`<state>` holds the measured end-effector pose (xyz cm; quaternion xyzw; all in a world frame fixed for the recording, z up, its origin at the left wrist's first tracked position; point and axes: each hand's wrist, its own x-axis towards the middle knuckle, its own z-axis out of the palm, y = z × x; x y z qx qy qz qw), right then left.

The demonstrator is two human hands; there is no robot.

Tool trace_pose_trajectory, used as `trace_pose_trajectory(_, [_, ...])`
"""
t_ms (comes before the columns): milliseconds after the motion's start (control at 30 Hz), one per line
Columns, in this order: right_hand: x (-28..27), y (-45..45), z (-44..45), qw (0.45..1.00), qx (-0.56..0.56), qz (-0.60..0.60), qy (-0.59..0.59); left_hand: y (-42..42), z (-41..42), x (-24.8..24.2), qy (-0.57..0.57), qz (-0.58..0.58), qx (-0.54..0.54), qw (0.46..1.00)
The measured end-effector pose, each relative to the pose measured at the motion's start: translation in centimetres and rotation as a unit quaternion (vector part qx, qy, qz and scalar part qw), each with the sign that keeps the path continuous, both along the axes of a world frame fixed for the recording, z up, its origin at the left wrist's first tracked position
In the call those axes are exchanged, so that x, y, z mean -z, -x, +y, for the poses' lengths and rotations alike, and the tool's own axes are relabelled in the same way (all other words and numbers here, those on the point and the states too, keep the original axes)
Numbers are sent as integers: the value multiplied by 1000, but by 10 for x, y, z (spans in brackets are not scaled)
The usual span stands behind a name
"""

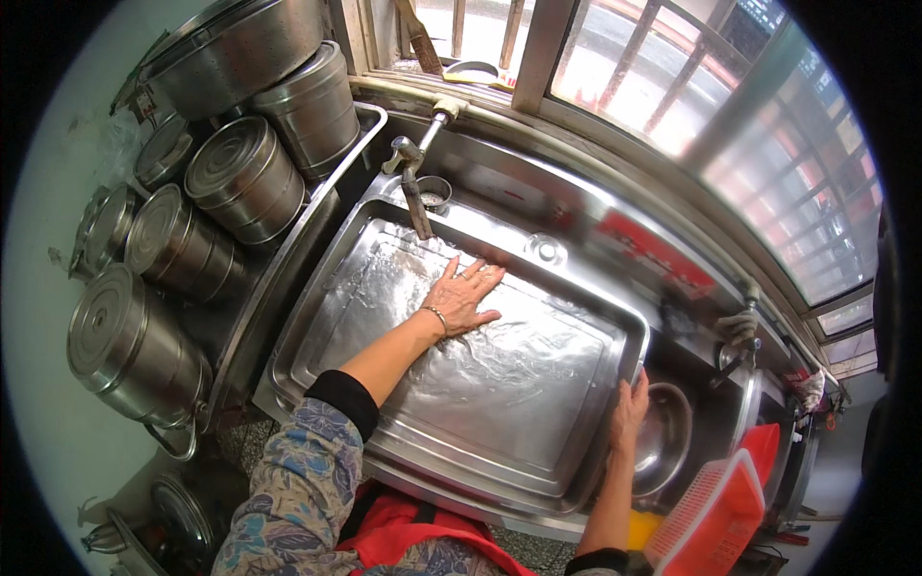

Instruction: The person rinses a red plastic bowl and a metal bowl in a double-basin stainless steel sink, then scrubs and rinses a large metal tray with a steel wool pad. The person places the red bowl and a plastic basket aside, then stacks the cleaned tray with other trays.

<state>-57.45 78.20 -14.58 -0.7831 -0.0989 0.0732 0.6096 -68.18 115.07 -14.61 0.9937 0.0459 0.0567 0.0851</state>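
Observation:
A large rectangular stainless steel tray [518, 389] lies across the sink under the tap [415, 194], with a thin layer of rippling water in it. My left hand [461, 297], with a ring and a bracelet, rests flat with fingers spread on the tray's wet bottom, just below the tap's spout. My right hand [629, 410] grips the tray's right rim, its fingertips over the edge; the thumb is hidden.
Lidded steel pots [245, 180] stand on a metal counter at the left. Right of the tray are a steel bowl [663, 439], a second tap [742, 353] and red and white plastic baskets [720, 511]. A barred window runs behind the sink.

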Motion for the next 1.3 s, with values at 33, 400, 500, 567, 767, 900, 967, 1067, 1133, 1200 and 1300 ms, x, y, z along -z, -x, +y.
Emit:
trace_pose_trajectory(33, [1,-1,0,1000,0,-2,-3,3,5,1,2,-13,2,1000])
trace_pose_trajectory(400, [-2,0,3,1000,1,-17,-2,33,73,3,-29,-6,-65,997])
trace_pose_trajectory(500, [-6,1,4,1000,-1,-9,9,43,90,-6,-22,44,-105,993])
trace_pose_trajectory(567, [-5,0,2,999,-2,-23,23,46,99,-6,-32,64,-126,989])
trace_pose_trajectory(767, [-14,5,6,1000,-9,-9,8,51,110,-8,-108,81,-236,962])
trace_pose_trajectory(900, [-12,6,7,1000,-8,-10,-4,51,120,-18,-86,104,-263,955])
trace_pose_trajectory(967, [-13,5,7,999,-26,-37,21,55,126,-15,-128,86,-253,955])
trace_pose_trajectory(1067, [-16,7,5,999,-23,-28,21,53,118,-26,-158,116,-232,953])
trace_pose_trajectory(1133, [-15,7,4,1000,-20,-16,8,49,118,-31,-155,187,-230,942])
trace_pose_trajectory(1200, [-7,1,-1,1000,-17,-14,0,46,118,-36,-155,201,-220,942])
trace_pose_trajectory(1300, [2,-2,3,1000,-6,-13,10,63,138,-15,-179,57,-200,962])
